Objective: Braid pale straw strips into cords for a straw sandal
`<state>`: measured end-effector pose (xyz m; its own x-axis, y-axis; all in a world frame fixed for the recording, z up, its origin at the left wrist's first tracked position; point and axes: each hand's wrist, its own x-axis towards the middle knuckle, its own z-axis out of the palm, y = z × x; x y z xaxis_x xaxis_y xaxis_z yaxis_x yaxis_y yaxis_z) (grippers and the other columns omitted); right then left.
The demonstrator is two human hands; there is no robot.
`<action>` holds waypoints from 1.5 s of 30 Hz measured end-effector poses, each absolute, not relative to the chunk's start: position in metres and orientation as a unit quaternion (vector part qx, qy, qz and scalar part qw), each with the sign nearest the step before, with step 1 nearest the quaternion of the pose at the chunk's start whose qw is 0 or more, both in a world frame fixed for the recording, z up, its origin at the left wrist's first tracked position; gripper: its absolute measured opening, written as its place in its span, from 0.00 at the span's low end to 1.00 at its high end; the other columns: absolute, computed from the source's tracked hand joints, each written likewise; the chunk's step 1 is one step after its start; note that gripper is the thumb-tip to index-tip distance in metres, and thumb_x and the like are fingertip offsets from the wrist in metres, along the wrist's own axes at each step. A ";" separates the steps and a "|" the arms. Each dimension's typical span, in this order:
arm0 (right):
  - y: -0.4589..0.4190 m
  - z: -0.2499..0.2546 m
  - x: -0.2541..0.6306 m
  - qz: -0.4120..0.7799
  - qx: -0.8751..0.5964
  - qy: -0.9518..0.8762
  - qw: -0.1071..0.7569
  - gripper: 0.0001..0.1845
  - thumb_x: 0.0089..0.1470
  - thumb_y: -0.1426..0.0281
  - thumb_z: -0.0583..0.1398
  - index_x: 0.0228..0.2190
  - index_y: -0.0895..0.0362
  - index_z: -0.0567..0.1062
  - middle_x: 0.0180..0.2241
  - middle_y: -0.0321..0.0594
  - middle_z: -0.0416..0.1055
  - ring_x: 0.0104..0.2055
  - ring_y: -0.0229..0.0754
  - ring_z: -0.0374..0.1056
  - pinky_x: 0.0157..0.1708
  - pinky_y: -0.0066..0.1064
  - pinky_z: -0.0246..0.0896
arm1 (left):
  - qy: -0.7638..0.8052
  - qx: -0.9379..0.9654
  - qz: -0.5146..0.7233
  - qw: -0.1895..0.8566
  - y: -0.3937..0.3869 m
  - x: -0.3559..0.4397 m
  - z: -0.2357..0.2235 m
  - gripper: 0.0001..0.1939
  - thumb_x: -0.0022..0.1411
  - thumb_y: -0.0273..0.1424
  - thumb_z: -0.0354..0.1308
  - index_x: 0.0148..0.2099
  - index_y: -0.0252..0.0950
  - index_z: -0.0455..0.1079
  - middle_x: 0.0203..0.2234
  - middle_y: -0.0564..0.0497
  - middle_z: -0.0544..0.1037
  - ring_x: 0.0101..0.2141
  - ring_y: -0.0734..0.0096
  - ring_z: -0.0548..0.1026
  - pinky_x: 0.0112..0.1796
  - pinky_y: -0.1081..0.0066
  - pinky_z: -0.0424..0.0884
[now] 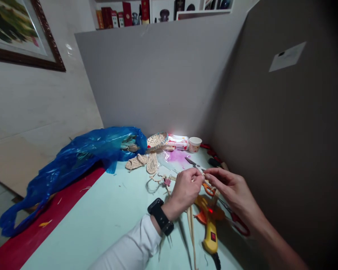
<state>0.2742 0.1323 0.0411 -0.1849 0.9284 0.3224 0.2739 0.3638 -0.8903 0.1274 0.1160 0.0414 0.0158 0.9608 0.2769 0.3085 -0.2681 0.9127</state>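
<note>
Pale-green tabletop (81,213), yellow glue gun (210,232), blue bag (101,144) (crinkled), white cup (195,144).

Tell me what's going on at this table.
A person's left hand and right hand meet at the fingers, pinching a small pale piece too fine to make out clearly. A yellow glue gun lies nearer the person; braided pieces and a blue bag lie farther back.

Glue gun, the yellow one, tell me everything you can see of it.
The glue gun is yellow, plastic-looking, with an orange part, a red switch on the handle and a black cord at its base. A red glow shows on its body. It lies on the table, handle toward the person, left of the red-handled scissors. Its nozzle is unclear.
</note>
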 end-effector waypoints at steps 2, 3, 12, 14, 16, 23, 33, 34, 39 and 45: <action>0.131 0.041 0.274 0.316 -0.448 -0.706 0.448 0.16 0.51 0.59 0.60 0.35 0.58 0.77 0.34 0.45 0.76 0.34 0.46 0.70 0.34 0.32 0.63 | 0.507 0.632 0.483 0.333 0.117 0.126 0.041 0.08 0.57 0.31 0.52 0.26 0.37 0.66 0.21 0.55 0.70 0.25 0.72 0.65 0.28 0.73 0.59; 0.130 0.041 0.274 0.295 -0.454 -0.716 0.441 0.15 0.52 0.60 0.60 0.35 0.58 0.77 0.34 0.44 0.76 0.34 0.45 0.70 0.33 0.32 0.63 | 0.507 0.634 0.481 0.331 0.117 0.126 0.041 0.08 0.57 0.31 0.51 0.26 0.37 0.66 0.21 0.55 0.70 0.25 0.71 0.65 0.29 0.72 0.59; 0.133 0.036 0.270 0.253 -0.473 -0.719 0.441 0.12 0.53 0.61 0.57 0.32 0.57 0.73 0.29 0.40 0.72 0.29 0.41 0.66 0.28 0.28 0.59 | 0.505 0.644 0.469 0.332 0.119 0.128 0.036 0.09 0.58 0.31 0.49 0.25 0.38 0.62 0.20 0.57 0.65 0.25 0.72 0.64 0.28 0.74 0.59; 0.136 0.036 0.272 0.301 -0.445 -0.730 0.423 0.13 0.53 0.59 0.58 0.31 0.57 0.73 0.27 0.39 0.70 0.28 0.40 0.64 0.27 0.28 0.59 | 0.512 0.644 0.466 0.325 0.120 0.126 0.035 0.09 0.58 0.31 0.48 0.26 0.38 0.63 0.20 0.57 0.65 0.24 0.72 0.64 0.27 0.74 0.59; 0.139 0.034 0.273 0.342 -0.416 -0.735 0.412 0.15 0.53 0.57 0.59 0.29 0.58 0.73 0.25 0.38 0.69 0.27 0.39 0.63 0.26 0.28 0.58 | 0.518 0.651 0.458 0.314 0.120 0.124 0.036 0.09 0.58 0.30 0.48 0.27 0.38 0.64 0.20 0.56 0.67 0.24 0.72 0.64 0.27 0.74 0.59; 0.139 0.030 0.275 0.296 -0.423 -0.753 0.408 0.14 0.53 0.59 0.59 0.30 0.58 0.75 0.28 0.39 0.73 0.29 0.41 0.66 0.29 0.28 0.60 | 0.559 0.686 0.403 0.234 0.114 0.124 0.045 0.09 0.59 0.27 0.48 0.30 0.38 0.68 0.25 0.49 0.74 0.29 0.63 0.69 0.30 0.68 0.57; 0.129 0.030 0.266 0.180 -0.500 -0.759 0.376 0.16 0.53 0.62 0.55 0.22 0.59 0.76 0.23 0.41 0.75 0.26 0.43 0.69 0.27 0.30 0.57 | 0.568 0.726 0.345 0.178 0.113 0.131 0.034 0.09 0.61 0.28 0.47 0.35 0.38 0.68 0.25 0.45 0.74 0.28 0.59 0.71 0.29 0.67 0.56; 0.129 0.029 0.267 0.181 -0.499 -0.758 0.379 0.17 0.53 0.63 0.55 0.23 0.59 0.76 0.23 0.41 0.75 0.26 0.43 0.69 0.27 0.29 0.57 | 0.567 0.725 0.346 0.182 0.113 0.132 0.034 0.09 0.61 0.28 0.46 0.35 0.38 0.68 0.25 0.46 0.74 0.27 0.60 0.71 0.29 0.67 0.56; 0.139 0.027 0.278 0.145 -0.525 -0.735 0.404 0.17 0.54 0.63 0.53 0.27 0.61 0.77 0.22 0.41 0.73 0.23 0.41 0.66 0.24 0.28 0.55 | 0.548 0.718 0.362 0.230 0.105 0.137 0.042 0.09 0.59 0.26 0.47 0.29 0.39 0.65 0.22 0.49 0.71 0.26 0.64 0.67 0.29 0.68 0.56; 0.153 0.025 0.288 0.091 -0.567 -0.717 0.394 0.18 0.56 0.65 0.51 0.32 0.61 0.78 0.25 0.45 0.75 0.25 0.42 0.69 0.26 0.28 0.55 | 0.505 0.670 0.414 0.353 0.096 0.132 0.057 0.08 0.56 0.28 0.51 0.25 0.37 0.62 0.19 0.55 0.64 0.23 0.72 0.62 0.27 0.72 0.56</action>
